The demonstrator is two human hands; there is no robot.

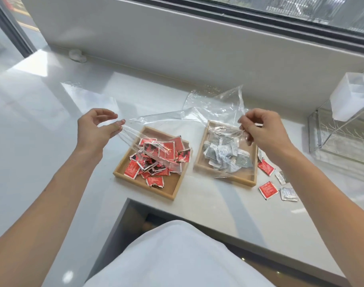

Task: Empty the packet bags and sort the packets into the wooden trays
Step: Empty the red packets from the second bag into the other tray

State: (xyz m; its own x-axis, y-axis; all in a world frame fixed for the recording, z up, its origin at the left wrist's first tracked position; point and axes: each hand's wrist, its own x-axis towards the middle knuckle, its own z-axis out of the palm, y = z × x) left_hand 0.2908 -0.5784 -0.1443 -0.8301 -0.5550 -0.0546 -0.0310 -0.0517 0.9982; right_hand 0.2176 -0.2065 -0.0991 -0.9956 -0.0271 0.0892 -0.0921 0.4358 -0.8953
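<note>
1. The left hand (pixel 98 129) pinches one edge of the clear bag (pixel 162 119) between thumb and fingertips. Its other fingers are loosely curled.
2. The right hand (pixel 261 131) pinches the opposite edge with bent fingers, so the film is stretched between the hands.
3. The bag hangs over the red-packet tray (pixel 172 181) and sags into it. Several red packets (pixel 166 152) sit in its lower corner, and more lie loose in the tray beneath.
4. Just right of that tray stands a second wooden tray (pixel 234 179) of grey and white packets (pixel 224 154) under clear film. I cannot tell whether that film is a separate bag.
5. Farther right of the red-packet tray, beyond the second one, loose packets lie on the tabletop (pixel 52 112): red ones (pixel 268 190) and white ones (pixel 288 193).
6. Farthest right stands a clear box (pixel 340 133).
</note>
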